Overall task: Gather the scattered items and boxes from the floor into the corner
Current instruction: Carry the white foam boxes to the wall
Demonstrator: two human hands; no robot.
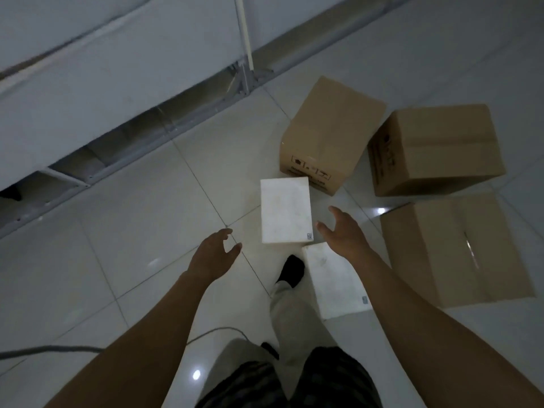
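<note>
hovering open and empty, left grip (216,251) and right grip (343,231) flank the flat white rectangular box (285,210) on the pale tiled floor (141,231) at eight and four o'clock, likely to clamp its sides.

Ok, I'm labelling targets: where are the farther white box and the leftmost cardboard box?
farther white box (286,210): head view, centre of top face.
leftmost cardboard box (332,125): head view, centre of top face.

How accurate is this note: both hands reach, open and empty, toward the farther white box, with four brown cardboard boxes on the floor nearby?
One error: the head view shows three brown cardboard boxes, not four. The left hand and right hand do reach, open and empty, toward the farther white box.
</note>
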